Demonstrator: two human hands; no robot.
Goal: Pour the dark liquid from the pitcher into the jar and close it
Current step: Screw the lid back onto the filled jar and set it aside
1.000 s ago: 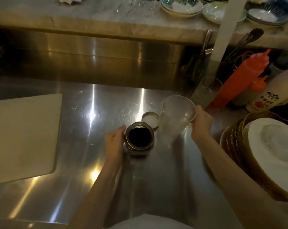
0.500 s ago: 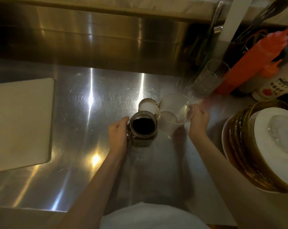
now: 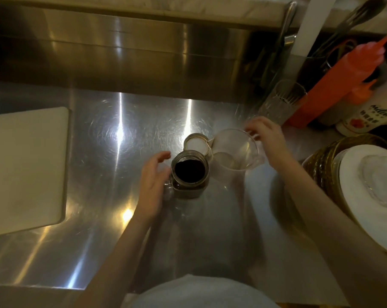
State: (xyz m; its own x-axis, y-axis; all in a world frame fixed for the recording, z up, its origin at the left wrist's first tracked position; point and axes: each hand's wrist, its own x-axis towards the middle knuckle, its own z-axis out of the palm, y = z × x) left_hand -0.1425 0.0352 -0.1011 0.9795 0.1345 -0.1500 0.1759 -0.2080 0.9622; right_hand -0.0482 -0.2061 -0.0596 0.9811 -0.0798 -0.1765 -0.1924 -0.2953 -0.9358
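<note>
A glass jar [image 3: 189, 174] with a side handle stands on the steel counter [image 3: 112, 165], filled with dark liquid and uncovered. Its round lid [image 3: 195, 144] lies flat just behind it. The clear pitcher [image 3: 233, 152] stands upright to the jar's right, almost empty. My left hand [image 3: 153, 181] is beside the jar's left side at its handle, fingers spread and off the glass. My right hand [image 3: 269, 138] hovers at the pitcher's far right rim, fingers loosely curled over the handle area and not clamped on it.
A pale cutting board [image 3: 26, 167] lies at the left. A stack of plates [image 3: 363, 196] sits at the right. An orange squeeze bottle [image 3: 334, 85], a white bottle [image 3: 370, 112], a ribbed glass [image 3: 279, 101] and utensils crowd the back right corner.
The pitcher has been set upright on the counter beside the jar. My left hand has opened away from the jar. My right hand has slid up from the pitcher's side to its far rim.
</note>
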